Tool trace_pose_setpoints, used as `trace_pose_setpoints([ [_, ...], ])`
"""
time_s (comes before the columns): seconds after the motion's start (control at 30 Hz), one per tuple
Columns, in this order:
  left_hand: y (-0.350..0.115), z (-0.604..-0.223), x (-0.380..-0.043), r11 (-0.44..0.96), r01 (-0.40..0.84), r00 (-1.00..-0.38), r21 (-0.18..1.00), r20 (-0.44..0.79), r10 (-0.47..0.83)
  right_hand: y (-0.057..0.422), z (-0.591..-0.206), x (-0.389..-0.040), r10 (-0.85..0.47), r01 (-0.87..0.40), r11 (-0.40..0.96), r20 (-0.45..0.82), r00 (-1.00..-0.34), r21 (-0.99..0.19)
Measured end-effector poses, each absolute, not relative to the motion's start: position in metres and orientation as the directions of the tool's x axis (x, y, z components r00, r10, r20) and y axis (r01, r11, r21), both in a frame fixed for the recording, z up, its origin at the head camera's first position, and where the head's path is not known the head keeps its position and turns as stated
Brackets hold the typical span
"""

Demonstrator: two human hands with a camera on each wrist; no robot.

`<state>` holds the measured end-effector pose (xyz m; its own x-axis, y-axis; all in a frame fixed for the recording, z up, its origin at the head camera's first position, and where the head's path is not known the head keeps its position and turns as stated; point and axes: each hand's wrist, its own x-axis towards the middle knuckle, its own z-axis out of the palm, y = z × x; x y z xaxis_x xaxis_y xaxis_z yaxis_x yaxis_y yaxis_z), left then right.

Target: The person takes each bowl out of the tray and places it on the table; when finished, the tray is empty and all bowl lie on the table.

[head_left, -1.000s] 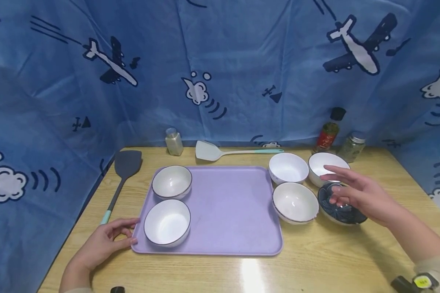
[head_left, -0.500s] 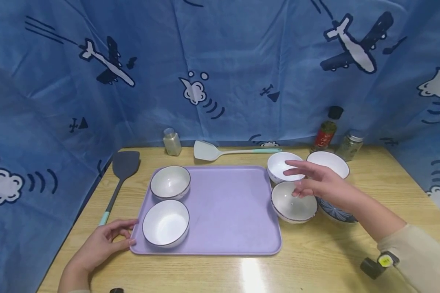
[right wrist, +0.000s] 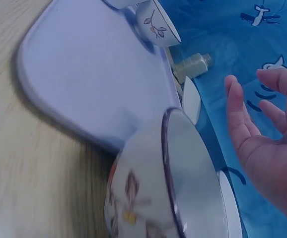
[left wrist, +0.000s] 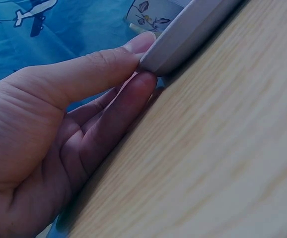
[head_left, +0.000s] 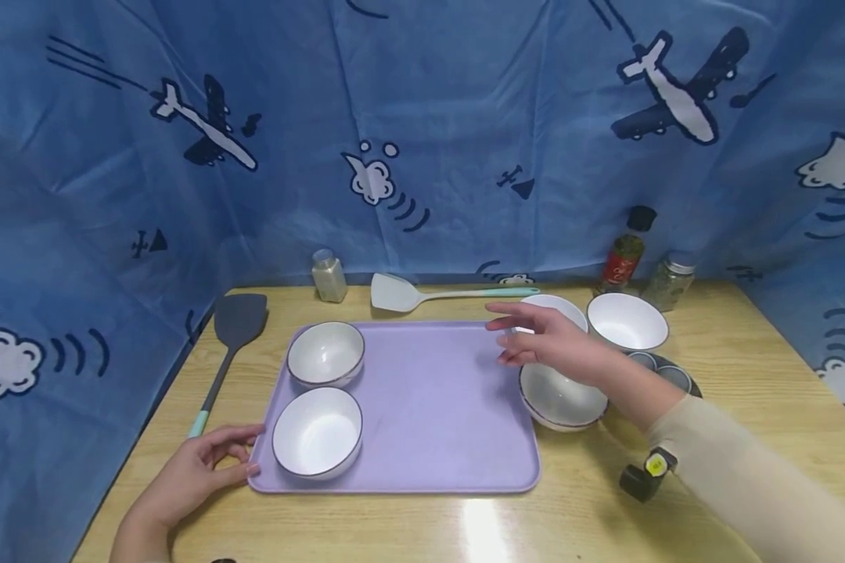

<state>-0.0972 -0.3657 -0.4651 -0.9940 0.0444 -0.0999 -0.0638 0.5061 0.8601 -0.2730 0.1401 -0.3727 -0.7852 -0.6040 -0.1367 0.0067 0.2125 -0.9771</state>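
Note:
My left hand [head_left: 193,473] is at the near left corner of the lilac tray [head_left: 444,414], and in the left wrist view its thumb and a finger pinch the tray's rim [left wrist: 183,37]. Two white bowls with dark rims stand at the tray's left end, a far bowl [head_left: 326,353] and a near bowl [head_left: 317,432]. Holding nothing, my right hand [head_left: 552,340] hovers over the tray's right edge with fingers spread. Beneath that arm is a flower-patterned bowl [head_left: 563,399]. Behind the hand, a white bowl [head_left: 559,307] is partly covered.
Another white bowl [head_left: 628,320] and a dark patterned bowl [head_left: 669,375], half hidden by the arm, stand at the right. A grey spatula [head_left: 239,320] lies left. Along the back are a shaker [head_left: 329,277], a white spatula [head_left: 394,293], a red-labelled bottle [head_left: 621,258] and a jar [head_left: 669,281].
My right hand has swept left from above the dark bowl, across the flower-patterned bowl, to the tray's right edge. The left hand has stayed on the tray.

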Motion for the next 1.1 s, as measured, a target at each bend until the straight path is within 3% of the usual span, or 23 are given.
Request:
trace_pose_setpoints([
  [0.53, -0.369, -0.464, -0.094, 0.510, -0.085, -0.993, 0.856, -0.117, 0.030, 0.058, -0.385, -0.283, -0.672, 0.095, 0.192, -0.202, -0.712, -0.977],
  [1.1, -0.367, -0.465, -0.096, 0.511, -0.050, -0.994, 0.858, -0.095, 0.061, -0.011, -0.419, -0.285, -0.654, 0.209, 0.127, -0.241, -0.717, -0.969],
])
